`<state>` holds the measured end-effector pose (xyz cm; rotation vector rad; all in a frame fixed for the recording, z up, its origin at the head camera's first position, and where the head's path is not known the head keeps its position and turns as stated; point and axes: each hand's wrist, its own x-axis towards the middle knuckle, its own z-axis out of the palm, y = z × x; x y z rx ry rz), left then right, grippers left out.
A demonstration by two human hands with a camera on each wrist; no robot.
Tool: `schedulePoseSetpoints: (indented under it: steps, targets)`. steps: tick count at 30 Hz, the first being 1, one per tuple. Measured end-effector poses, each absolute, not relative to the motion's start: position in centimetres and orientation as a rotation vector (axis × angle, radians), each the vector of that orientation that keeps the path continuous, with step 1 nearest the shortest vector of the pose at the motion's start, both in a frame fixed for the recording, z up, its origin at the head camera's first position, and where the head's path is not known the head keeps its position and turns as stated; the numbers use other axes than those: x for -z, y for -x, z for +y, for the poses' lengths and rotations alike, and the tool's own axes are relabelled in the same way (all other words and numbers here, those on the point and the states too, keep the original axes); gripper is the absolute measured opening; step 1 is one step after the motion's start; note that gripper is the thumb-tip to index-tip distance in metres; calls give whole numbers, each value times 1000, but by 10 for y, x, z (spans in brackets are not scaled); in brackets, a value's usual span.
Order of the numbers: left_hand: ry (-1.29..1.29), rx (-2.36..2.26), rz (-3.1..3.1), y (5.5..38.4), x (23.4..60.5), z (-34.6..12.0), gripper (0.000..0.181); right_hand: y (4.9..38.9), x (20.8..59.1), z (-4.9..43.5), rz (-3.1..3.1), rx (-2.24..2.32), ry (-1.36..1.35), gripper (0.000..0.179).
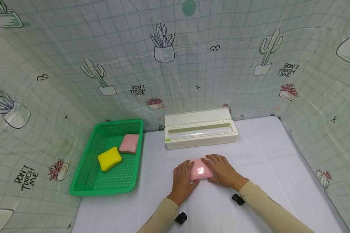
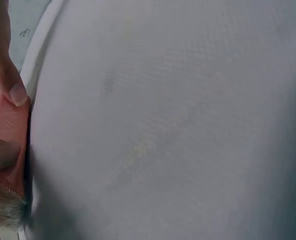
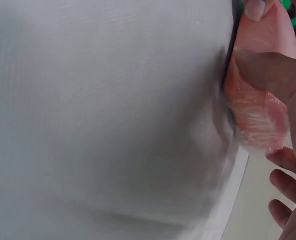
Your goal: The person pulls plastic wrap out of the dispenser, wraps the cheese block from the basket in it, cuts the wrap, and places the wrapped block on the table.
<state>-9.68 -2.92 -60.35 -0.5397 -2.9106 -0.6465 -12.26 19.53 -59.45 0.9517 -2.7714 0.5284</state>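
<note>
A pink sponge (image 1: 202, 169) lies on the white tablecloth, with shiny clear film drawn over it. My left hand (image 1: 183, 179) grips its left side, thumb at the near edge. At the opposite side, my right hand (image 1: 223, 171) holds it with the thumb near the front and fingers round the far corner. In the right wrist view, wrinkled film bunches at the end of the sponge (image 3: 260, 115). The left wrist view catches the sponge (image 2: 7, 122) at its left border, with crinkled film at the lower end.
Behind the hands stands a white cling film dispenser (image 1: 202, 142), lid raised, a roll inside. A green basket (image 1: 113, 191) on the left holds a yellow sponge (image 1: 110, 159) and another pink sponge (image 1: 129, 143). A patterned curtain (image 1: 192, 74) encloses the table's back and sides.
</note>
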Motion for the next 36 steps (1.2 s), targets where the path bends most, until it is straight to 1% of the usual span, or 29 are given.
schedulePoseSetpoints:
  steps: [4, 7, 16, 27, 36]
  targets:
    - [566, 551, -2840, 100, 600, -22, 72, 122, 592, 198, -2769, -493, -911, 79]
    - [594, 499, -2807, 103, 599, -13, 70, 122, 588, 205, -2795, -515, -861, 75]
    - [687, 346, -2761, 112, 597, 26, 67, 119, 583, 249, -2842, -570, -770, 77]
    - [821, 139, -2750, 126, 588, 77, 66, 116, 579, 305, -2758, -515, -742, 80]
    - [887, -33, -2679, 136, 584, 115, 66, 112, 573, 342, -2796, -495, -661, 77]
